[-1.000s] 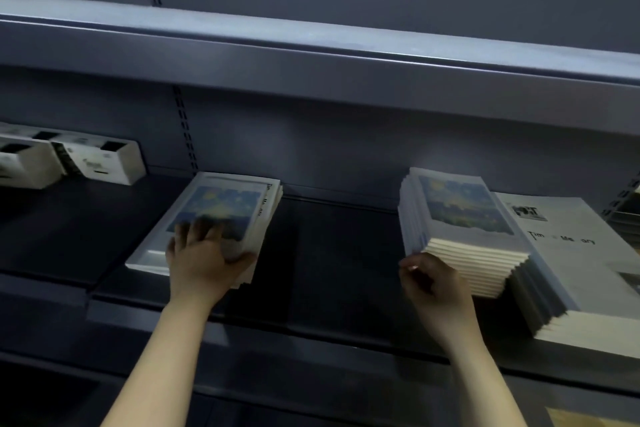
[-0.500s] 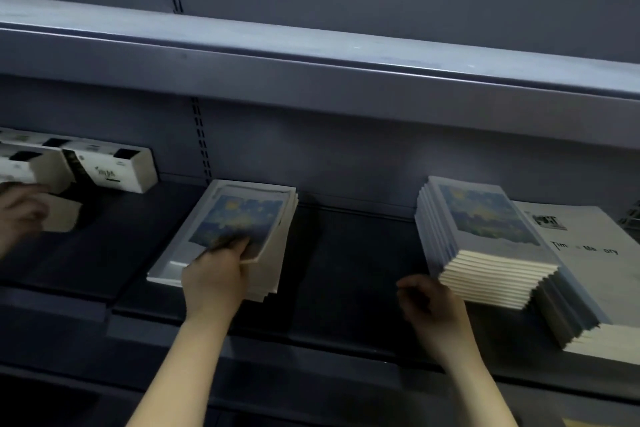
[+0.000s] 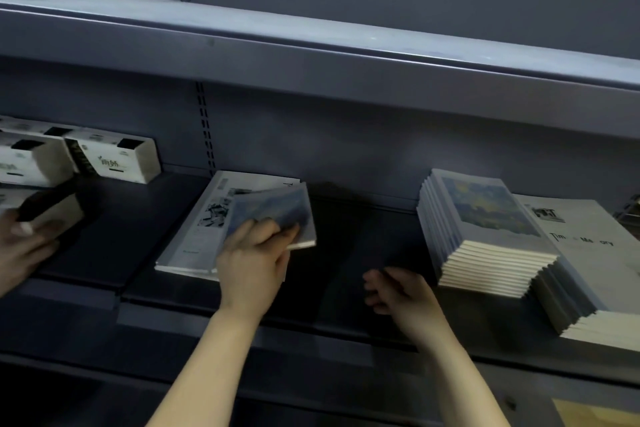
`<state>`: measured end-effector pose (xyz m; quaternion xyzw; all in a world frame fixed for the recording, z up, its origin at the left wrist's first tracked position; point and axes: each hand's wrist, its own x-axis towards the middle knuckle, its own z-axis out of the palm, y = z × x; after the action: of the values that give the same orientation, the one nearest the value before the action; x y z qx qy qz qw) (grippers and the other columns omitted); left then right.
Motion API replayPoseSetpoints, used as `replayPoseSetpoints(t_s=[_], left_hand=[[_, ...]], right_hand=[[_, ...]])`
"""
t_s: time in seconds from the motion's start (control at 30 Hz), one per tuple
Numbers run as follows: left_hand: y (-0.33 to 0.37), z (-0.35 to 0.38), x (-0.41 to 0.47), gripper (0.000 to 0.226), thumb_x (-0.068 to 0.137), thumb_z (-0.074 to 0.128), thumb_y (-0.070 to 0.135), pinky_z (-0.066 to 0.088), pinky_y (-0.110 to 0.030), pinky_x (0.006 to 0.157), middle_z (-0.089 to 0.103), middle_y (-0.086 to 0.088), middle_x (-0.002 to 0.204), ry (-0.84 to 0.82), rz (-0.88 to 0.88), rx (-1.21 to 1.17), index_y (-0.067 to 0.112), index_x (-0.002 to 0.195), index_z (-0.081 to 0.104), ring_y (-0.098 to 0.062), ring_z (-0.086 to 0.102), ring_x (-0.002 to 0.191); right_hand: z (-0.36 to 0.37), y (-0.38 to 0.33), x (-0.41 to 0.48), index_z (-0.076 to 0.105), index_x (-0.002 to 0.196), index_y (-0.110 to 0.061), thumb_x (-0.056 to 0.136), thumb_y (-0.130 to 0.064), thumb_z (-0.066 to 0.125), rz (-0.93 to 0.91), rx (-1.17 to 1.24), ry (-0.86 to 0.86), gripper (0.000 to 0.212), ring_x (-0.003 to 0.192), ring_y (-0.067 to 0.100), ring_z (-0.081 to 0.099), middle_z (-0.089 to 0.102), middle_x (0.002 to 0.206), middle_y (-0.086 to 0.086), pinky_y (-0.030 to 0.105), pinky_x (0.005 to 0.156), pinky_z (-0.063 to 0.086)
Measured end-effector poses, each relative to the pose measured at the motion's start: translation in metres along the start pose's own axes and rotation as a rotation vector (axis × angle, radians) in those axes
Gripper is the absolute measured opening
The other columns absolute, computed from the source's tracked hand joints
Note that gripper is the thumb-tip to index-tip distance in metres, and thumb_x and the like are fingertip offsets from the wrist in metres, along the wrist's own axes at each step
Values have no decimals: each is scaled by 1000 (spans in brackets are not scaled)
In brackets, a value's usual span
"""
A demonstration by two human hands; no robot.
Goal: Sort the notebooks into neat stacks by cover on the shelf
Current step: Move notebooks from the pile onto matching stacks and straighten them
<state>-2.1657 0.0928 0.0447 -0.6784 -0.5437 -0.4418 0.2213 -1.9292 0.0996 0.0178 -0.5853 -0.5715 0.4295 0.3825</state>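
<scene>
My left hand (image 3: 254, 262) grips a painted-cover notebook (image 3: 277, 215), blurred and lifted off the left pile. Under it lies a grey-white notebook with a black print (image 3: 197, 229) on the dark shelf (image 3: 346, 253). My right hand (image 3: 398, 293) hovers over the shelf with fingers loosely curled, holding nothing, just left of a stack of painted-cover notebooks (image 3: 485, 236). That stack leans on a stack of white notebooks with lettering (image 3: 595, 253) at the far right.
White tissue boxes (image 3: 114, 158) stand at the back left of the shelf. Another person's hand (image 3: 24, 243) holds one such box at the left edge. An upper shelf (image 3: 311, 55) overhangs the work area.
My left hand has picked the top painted notebook off the left pile and shifted it right, uncovering the grey-white cover. My right hand has come away from the right stack. Another hand appeared at left.
</scene>
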Motion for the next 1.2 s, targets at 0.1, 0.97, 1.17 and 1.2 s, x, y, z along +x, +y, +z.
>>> replayPoseSetpoints(t_s=[0.1, 0.97, 1.17, 1.2], left_hand=[[26, -3, 7, 17, 79, 72, 5, 45, -34, 53, 63, 1, 70, 131, 80, -96, 18, 91, 77, -23, 55, 63], [89, 41, 6, 46, 95, 35, 42, 41, -39, 87, 58, -4, 122, -342, -18, -227, 18, 127, 59, -25, 54, 105], [86, 68, -4, 44, 98, 31, 44, 35, -42, 98, 49, 0, 136, -589, -99, -119, 27, 134, 50, -24, 46, 120], [87, 74, -8, 44, 98, 31, 44, 33, -42, 101, 45, 2, 140, -635, -106, -95, 30, 137, 46, -22, 43, 124]], right_hand=[[7, -15, -1, 67, 107, -19, 86, -54, 49, 78, 274, -93, 45, 80, 23, 73, 75, 92, 8, 30, 64, 58], [-96, -38, 12, 61, 112, -16, 88, -5, 65, -166, 398, 151, 27, 90, 12, 71, 75, 97, -1, 19, 67, 54], [-147, -47, 22, 62, 110, -5, 80, -1, 70, -126, 368, 268, 31, 94, 28, 70, 74, 100, 10, 40, 86, 53], [-155, -50, 23, 63, 109, -3, 79, 0, 70, -126, 363, 288, 31, 94, 30, 70, 73, 101, 14, 40, 85, 54]])
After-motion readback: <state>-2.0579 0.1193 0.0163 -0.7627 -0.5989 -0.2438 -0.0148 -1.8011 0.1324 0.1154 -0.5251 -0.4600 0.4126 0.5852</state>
